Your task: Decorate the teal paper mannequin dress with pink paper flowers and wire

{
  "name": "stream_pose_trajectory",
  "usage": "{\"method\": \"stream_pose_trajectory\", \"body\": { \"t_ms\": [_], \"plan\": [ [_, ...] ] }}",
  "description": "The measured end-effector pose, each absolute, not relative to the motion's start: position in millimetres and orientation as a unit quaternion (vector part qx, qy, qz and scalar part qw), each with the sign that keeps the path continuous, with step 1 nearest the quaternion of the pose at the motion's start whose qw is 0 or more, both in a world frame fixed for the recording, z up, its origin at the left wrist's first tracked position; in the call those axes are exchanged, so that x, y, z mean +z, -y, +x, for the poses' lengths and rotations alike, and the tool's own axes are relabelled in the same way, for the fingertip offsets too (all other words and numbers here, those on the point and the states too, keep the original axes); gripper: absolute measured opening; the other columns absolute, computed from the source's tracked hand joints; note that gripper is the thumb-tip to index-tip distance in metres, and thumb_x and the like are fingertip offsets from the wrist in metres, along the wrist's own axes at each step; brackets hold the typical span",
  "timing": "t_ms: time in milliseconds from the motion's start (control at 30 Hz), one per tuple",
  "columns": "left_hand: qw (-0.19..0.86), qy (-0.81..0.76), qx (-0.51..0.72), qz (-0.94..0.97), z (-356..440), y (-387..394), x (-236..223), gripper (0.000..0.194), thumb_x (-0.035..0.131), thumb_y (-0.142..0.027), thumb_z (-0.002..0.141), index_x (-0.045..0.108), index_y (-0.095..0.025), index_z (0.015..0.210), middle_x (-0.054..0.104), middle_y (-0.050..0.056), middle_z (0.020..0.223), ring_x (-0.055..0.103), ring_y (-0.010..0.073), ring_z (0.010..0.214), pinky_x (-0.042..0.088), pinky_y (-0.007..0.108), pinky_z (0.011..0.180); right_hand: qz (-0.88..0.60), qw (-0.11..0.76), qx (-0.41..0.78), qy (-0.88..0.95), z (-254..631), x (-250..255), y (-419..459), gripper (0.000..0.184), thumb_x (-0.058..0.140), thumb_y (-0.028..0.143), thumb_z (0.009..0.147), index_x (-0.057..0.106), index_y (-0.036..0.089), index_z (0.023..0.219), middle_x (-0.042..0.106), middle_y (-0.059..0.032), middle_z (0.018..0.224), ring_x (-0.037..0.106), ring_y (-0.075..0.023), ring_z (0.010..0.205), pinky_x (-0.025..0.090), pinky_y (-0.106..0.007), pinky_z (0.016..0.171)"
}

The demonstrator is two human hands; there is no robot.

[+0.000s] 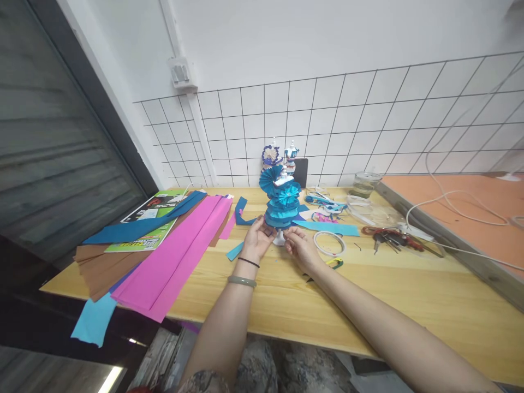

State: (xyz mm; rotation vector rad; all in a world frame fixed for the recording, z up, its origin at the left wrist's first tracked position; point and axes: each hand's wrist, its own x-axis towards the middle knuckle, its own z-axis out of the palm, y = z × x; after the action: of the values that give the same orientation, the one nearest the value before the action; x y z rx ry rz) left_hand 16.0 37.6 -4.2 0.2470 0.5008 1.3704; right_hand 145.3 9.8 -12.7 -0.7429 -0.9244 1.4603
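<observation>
A small white dress form stands upright on the table, dressed in tiers of pleated blue crepe paper with a fan-shaped piece at its upper left. My left hand wraps its fingers around the lower left of the paper skirt and the white stand. On the other side, my right hand has its fingers closed at the stand, just under the skirt's hem. Partly hidden behind are two more small dress forms, one with purple and cream pleats, the other with blue and white trim.
Pink paper, brown paper and a dark blue strip lie over a green magazine at left. Right of my hands are a tape roll, a yellow-handled cutter, paper scraps, keys and a glass jar.
</observation>
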Motion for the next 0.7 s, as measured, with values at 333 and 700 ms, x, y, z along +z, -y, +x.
{"method": "stream_pose_trajectory", "body": {
  "t_ms": [333,700],
  "plan": [
    [0.733,-0.244,0.625,0.109,16,-37,-6,0.01,0.057,-0.025,0.074,0.056,-0.016,0.079,0.06,0.004,0.071,0.059,0.0144,0.064,0.05,0.034,0.068,-0.341,0.579,0.604,0.43,147,-15,-10,0.024,0.066,0.036,0.063,0.049,0.019,0.069,0.047,0.0084,0.048,0.035,-0.0041,0.034,0.024,-0.016,0.034],
    [0.455,-0.489,0.712,0.217,-30,-48,11,0.014,0.046,-0.029,0.08,0.051,-0.017,0.084,0.049,-0.001,0.061,0.05,0.0069,0.05,0.043,0.02,0.052,-0.326,0.329,0.373,0.804,140,-11,22,0.031,0.05,0.04,0.081,0.052,0.017,0.06,0.044,0.0044,0.051,0.037,-0.0075,0.048,0.027,-0.02,0.048]
  ]
}}
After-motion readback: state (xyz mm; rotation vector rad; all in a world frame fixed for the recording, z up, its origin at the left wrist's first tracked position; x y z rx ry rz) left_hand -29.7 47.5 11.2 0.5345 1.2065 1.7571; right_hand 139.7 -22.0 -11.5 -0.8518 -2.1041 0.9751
